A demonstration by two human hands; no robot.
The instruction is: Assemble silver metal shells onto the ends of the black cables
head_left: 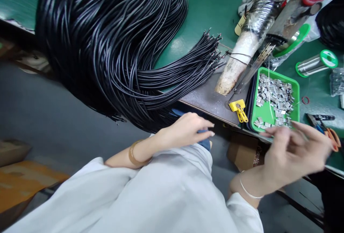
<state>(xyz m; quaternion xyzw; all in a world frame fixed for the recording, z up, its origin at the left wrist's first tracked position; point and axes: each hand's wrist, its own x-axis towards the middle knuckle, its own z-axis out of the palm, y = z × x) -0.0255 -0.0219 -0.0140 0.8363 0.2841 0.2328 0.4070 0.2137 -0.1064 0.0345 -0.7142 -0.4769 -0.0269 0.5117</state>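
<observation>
My left hand (189, 129) hovers just off the table's front edge, its thumb and fingers apart with nothing between them. Close behind it a thick bundle of black cables (107, 43) spills over the edge, its stripped ends lying on the tabletop. My right hand (298, 149) is slightly blurred, fingers spread and bent, over the near rim of a green tray (297, 93). Many small silvery metal connectors (275, 93) lie in that tray. I see nothing held in the right hand. A yellow clamp (238, 110) sits left of the tray.
A wrapped duct (242, 50) and a metal soldering fixture (256, 64) slant down over the table. To the right are a solder wire spool (317, 64), orange-handled pliers (332, 138) and a small red ring (305, 100). A cardboard box (243, 150) stands below the table.
</observation>
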